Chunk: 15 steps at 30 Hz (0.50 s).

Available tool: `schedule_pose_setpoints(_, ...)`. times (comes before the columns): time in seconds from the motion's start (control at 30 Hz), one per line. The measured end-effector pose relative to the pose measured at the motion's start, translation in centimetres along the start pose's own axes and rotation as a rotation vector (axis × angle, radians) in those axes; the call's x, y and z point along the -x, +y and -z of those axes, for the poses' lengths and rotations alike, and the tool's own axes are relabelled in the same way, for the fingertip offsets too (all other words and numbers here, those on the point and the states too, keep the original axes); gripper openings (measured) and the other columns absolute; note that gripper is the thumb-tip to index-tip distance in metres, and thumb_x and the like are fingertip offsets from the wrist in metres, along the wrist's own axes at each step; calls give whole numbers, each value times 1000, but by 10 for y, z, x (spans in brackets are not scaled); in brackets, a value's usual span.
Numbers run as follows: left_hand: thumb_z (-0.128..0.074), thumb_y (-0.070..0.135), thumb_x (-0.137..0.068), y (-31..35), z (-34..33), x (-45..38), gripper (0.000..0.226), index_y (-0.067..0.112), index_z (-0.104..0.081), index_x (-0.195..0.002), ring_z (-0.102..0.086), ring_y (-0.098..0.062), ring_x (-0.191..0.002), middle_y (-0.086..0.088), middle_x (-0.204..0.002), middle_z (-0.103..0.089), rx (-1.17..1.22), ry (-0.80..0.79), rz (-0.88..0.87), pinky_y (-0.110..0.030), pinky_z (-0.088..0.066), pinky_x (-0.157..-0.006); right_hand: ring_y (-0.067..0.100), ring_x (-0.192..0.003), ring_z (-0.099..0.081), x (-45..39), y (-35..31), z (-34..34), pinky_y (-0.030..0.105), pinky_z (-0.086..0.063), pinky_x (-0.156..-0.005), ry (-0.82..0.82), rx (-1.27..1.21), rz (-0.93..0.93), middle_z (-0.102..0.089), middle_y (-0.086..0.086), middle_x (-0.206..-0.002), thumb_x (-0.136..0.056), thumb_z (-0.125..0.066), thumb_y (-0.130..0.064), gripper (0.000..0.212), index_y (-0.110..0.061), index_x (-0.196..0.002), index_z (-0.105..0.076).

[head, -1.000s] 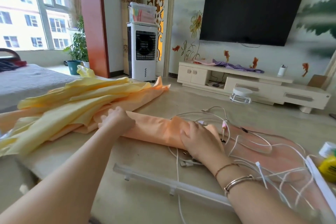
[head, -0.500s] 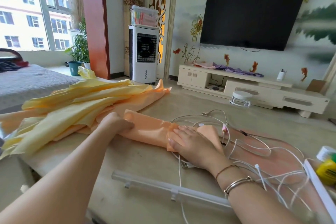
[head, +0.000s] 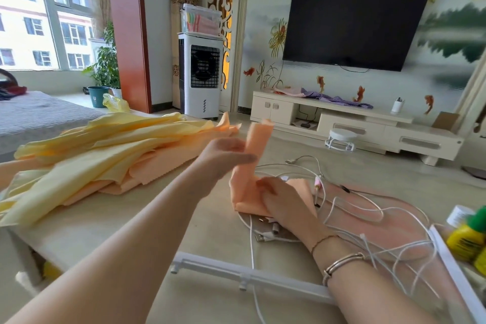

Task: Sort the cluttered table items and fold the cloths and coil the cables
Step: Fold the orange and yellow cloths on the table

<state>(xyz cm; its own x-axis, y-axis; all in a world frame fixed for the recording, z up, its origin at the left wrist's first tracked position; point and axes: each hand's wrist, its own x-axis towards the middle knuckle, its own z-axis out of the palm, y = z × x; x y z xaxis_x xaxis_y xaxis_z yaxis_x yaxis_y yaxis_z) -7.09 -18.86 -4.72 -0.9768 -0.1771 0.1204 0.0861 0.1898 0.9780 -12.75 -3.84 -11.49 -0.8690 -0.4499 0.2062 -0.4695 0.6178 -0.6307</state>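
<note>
- A beige table (head: 215,231) is standing before a wall-mounted television (head: 349,29);
- the left hand (head: 226,152) is pinching the orange cloth (head: 247,179) upright;
- the right hand (head: 286,202) is pressing it flat beside tangled white cables (head: 368,218).

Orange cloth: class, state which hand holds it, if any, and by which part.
The left hand grips the orange cloth by its raised free end; the right hand presses the folded lower part onto the table.

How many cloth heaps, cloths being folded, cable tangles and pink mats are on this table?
Cloth heap: 1
Orange cloth being folded: 1
Cable tangle: 1
Pink mat: 1
Total: 4
</note>
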Motion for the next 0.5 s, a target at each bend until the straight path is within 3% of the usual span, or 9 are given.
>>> schedule_pose_setpoints(0.07, -70, 14, -83, -7, -11, -2, 31, 20, -68, -113, -56, -15, -108, 3, -118, -63, -208, -28, -21, -32, -43, -91, 16, -101, -58, -8, 5, 8, 27, -41, -88, 173, -354, -205, -65, -4, -103, -93, -40, -9, 31, -15, -110, -66)
schedule_pose_setpoints(0.1, -69, 15, -84, -10, -14, -3, 32, 23, -68, -115, -54, -14, -112, 7, -122, -61, -266, -39, -23, -31, -41, -94, 20, -94, -63, -10, 9, 14, 34, -48, -89, 249, -573, -296, -69, 1, -96, -94, -40, -10, 29, -12, -105, -66)
schedule_pose_setpoints(0.2, -66, 12, -85, -16, -20, -1, 34, 25, -67, -117, -49, -9, -123, 12, -132, -57, -434, -129, -117, -23, -33, -103, 31, -72, -67, -8, 11, 34, 41, -57, -69, 335, -1023, -511, -67, 21, -83, -101, -30, -32, 41, -6, -99, -61)
schedule_pose_setpoints(0.27, -61, 6, -84, -19, -24, 3, 42, 28, -64, -120, -48, -8, -125, 11, -135, -53, -577, -202, -157, -15, -32, -97, 33, -71, -68, -9, 14, 39, 42, -58, -61, 321, -1002, -567, -65, 22, -92, -98, -30, -56, 56, -8, -104, -57)
schedule_pose_setpoints(0.33, -59, 4, -83, -28, -29, 6, 53, 30, -57, -130, -49, -11, -121, 8, -138, -47, -666, -261, -163, -11, -37, -90, 34, -74, -69, -9, 16, 40, 41, -58, -54, 310, -893, -601, -62, 20, -105, -92, -42, -62, 57, -10, -112, -52)
schedule_pose_setpoints(0.43, -55, 3, -87, -35, -31, 10, 61, 24, -41, -143, -49, -17, -117, -2, -142, -42, -772, -303, -191, -13, -39, -87, 33, -69, -68, -6, 20, 44, 29, -51, -43, 280, -775, -602, -60, 21, -110, -88, -57, -34, 45, -6, -121, -48)
schedule_pose_setpoints(0.5, -55, 8, -90, -44, -30, 4, 45, 23, -49, -132, -53, -18, -111, 0, -126, -53, -883, -327, -253, -26, -39, -90, 29, -64, -66, -2, 23, 50, 24, -46, -41, 226, -633, -584, -61, 18, -107, -85, -55, -20, 42, -5, -124, -49)
